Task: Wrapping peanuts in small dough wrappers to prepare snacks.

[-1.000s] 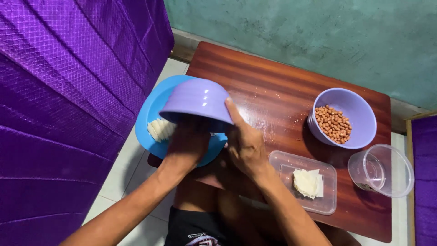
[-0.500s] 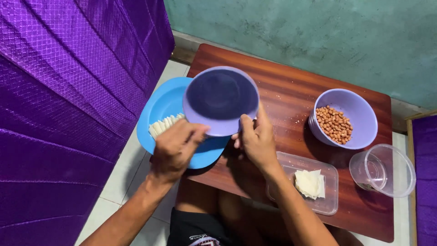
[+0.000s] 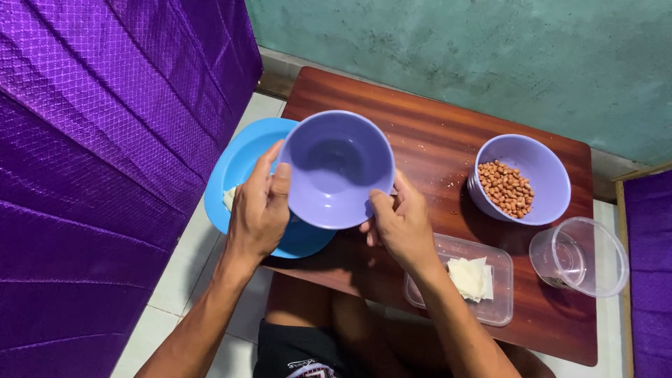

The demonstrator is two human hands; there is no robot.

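An empty lilac bowl [image 3: 336, 168] is held upright, mouth up, above the left end of a low brown wooden table [image 3: 434, 133]. My left hand [image 3: 259, 206] grips its left rim, thumb on the edge. My right hand [image 3: 399, 224] holds its lower right rim. Under the bowl sits a blue plate [image 3: 241, 168] that overhangs the table's left edge, with a bit of pale material [image 3: 229, 198] showing on it beside my left hand.
A second lilac bowl [image 3: 546, 164] with peanuts [image 3: 505, 189] stands at the right. A clear rectangular tub [image 3: 500, 308] holds white folded sheets [image 3: 470, 276]. A clear round cup [image 3: 581, 255] lies at the far right. Purple cloth [image 3: 105, 140] hangs on the left; my knees are below the table.
The lilac bowl was tipped mouth-down over the blue plate one second ago; both hands have turned it back upright, and it now shows an empty inside.
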